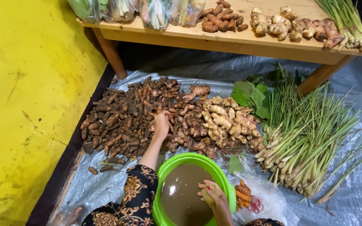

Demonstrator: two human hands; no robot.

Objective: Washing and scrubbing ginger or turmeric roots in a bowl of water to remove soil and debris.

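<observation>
Basin before roots; lemongrass right

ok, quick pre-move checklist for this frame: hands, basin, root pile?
1. Left hand on the dark root pile: ok, fingers down among the roots.
2. Root held in left hand: cannot tell, fingers hide it.
3. Right hand over the green basin: ok, at the near rim, holding a pale piece.
4. Basin upright with murky water: ok.
5. Washed orange roots on the clear bag beside the basin: ok.
6. Ginger heap apart from the lemongrass: ok.
</observation>
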